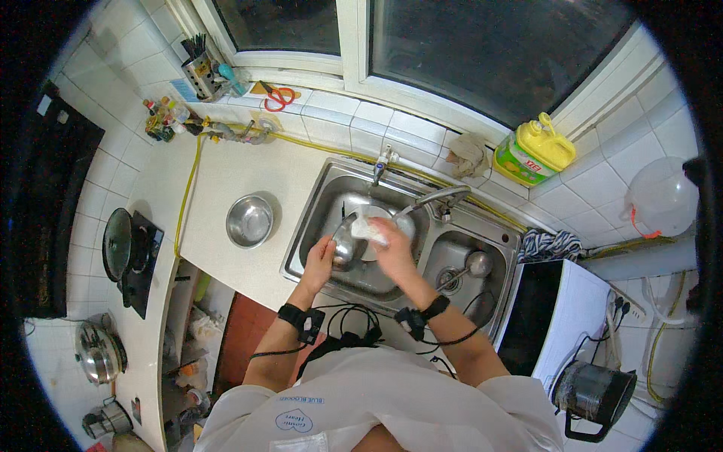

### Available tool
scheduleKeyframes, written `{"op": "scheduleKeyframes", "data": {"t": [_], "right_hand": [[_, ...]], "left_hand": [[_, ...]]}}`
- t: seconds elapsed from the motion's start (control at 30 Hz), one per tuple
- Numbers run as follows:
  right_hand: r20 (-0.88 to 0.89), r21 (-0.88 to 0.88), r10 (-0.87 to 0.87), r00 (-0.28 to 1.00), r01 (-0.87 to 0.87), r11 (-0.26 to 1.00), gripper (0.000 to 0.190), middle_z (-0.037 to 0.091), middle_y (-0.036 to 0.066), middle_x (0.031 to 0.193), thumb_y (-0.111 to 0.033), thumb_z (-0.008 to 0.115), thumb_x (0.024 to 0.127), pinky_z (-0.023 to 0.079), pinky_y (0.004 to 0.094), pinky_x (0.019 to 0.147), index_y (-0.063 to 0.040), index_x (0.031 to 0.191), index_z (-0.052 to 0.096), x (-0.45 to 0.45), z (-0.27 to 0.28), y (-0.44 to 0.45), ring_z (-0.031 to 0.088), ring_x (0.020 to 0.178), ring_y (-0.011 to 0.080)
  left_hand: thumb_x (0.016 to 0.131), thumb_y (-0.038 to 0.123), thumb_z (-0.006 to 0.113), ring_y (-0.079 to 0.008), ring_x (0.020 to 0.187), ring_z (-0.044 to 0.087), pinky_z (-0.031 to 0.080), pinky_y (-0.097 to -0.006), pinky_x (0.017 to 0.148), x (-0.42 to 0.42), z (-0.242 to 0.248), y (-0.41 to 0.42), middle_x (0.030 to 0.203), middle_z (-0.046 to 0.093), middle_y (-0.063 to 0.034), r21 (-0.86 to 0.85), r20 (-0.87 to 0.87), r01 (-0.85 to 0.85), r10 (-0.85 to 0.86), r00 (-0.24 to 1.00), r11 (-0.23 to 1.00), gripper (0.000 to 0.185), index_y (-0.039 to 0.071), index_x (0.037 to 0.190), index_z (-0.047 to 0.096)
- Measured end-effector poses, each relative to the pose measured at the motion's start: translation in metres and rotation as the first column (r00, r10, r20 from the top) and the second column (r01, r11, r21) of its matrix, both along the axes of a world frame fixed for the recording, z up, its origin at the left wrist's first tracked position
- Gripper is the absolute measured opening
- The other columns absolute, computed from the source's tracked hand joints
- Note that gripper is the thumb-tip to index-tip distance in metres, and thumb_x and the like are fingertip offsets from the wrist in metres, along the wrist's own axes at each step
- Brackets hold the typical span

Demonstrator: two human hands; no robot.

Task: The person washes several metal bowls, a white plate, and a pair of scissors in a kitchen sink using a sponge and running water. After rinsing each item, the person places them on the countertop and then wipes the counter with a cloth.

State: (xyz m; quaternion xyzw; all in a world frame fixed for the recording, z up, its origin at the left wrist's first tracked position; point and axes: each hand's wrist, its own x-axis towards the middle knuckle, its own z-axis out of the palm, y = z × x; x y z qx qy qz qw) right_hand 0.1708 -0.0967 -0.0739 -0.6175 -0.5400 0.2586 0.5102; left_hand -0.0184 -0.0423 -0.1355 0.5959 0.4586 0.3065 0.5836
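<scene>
Over the large basin of a stainless steel sink (301,248), my left hand (319,261) grips the rim of a metal bowl (344,248), which is tilted. My right hand (391,242) holds a white cloth (367,229) against the upper edge of that bowl. Beneath both hands, part of a larger round metal vessel (412,214) shows in the basin, mostly hidden. A curved faucet (443,193) reaches over the basin from the right. Another metal bowl (249,221) rests on the counter left of the sink.
In the small right basin lies a metal ladle (478,264). Behind the sink stand a small tap (383,164), a crumpled rag (469,155) and a yellow detergent jug (534,150). Red-handled scissors (279,99) lie on the ledge. Black cables hang from both wrists near the sink's front edge.
</scene>
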Motion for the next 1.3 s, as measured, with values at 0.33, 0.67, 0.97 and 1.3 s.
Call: {"op": "scheduleKeyframes", "data": {"t": [0.33, 0.67, 0.97, 1.3], "right_hand": [[0.007, -0.173, 0.018, 1.0, -0.016, 0.985, 0.04, 0.062, 0.008, 0.119, -0.021, 0.06, 0.092, 0.039, 0.0371, 0.093, -0.006, 0.128, 0.054, -0.003, -0.018, 0.029, 0.057, 0.106, 0.0185], [-0.652, -0.086, -0.133, 0.747, 0.102, 0.991, 0.04, 0.058, 0.008, 0.12, -0.023, 0.046, 0.1, 0.042, 0.027, 0.089, -0.001, 0.133, 0.044, -0.014, -0.04, 0.022, 0.054, 0.103, 0.0142], [0.448, 0.168, 0.001, 0.894, -0.085, 0.982, 0.036, 0.041, 0.015, 0.142, -0.013, 0.049, 0.092, 0.024, 0.0475, 0.112, -0.005, 0.127, 0.053, -0.04, 0.01, 0.024, 0.031, 0.136, 0.0361], [0.091, 0.094, -0.11, 0.99, 0.101, 0.99, 0.034, 0.05, 0.017, 0.134, -0.007, 0.05, 0.092, 0.038, 0.0374, 0.104, -0.005, 0.125, 0.056, -0.014, 0.005, 0.039, 0.049, 0.124, 0.0341]], "left_hand": [[0.102, 0.029, 0.044, -0.0142, 0.094, 0.058, 0.046, -0.0299, 0.085, 0.006, 0.04, 0.001, 0.106, 0.062, -0.0026, -0.353, 0.302, -0.023, 0.137, 0.943, 0.935, 0.032, 0.003, 0.115, 0.056], [0.103, 0.035, 0.037, -0.0258, 0.122, 0.048, 0.036, -0.0426, 0.106, 0.01, 0.043, 0.004, 0.134, 0.051, -0.0119, -0.713, 0.542, -0.129, 0.658, 0.522, 0.69, 0.046, -0.001, 0.131, 0.046], [0.103, 0.03, 0.036, -0.0209, 0.12, 0.049, 0.037, -0.0349, 0.104, 0.051, 0.059, 0.0, 0.13, 0.053, -0.0076, -0.701, 0.636, 0.055, 0.588, 0.499, 0.711, 0.04, 0.003, 0.131, 0.046], [0.103, 0.028, 0.039, -0.0165, 0.108, 0.056, 0.044, -0.0331, 0.095, 0.029, 0.071, 0.003, 0.118, 0.059, -0.0057, -0.555, 0.632, -0.007, 0.426, 0.648, 0.832, 0.033, 0.005, 0.125, 0.05]]}}
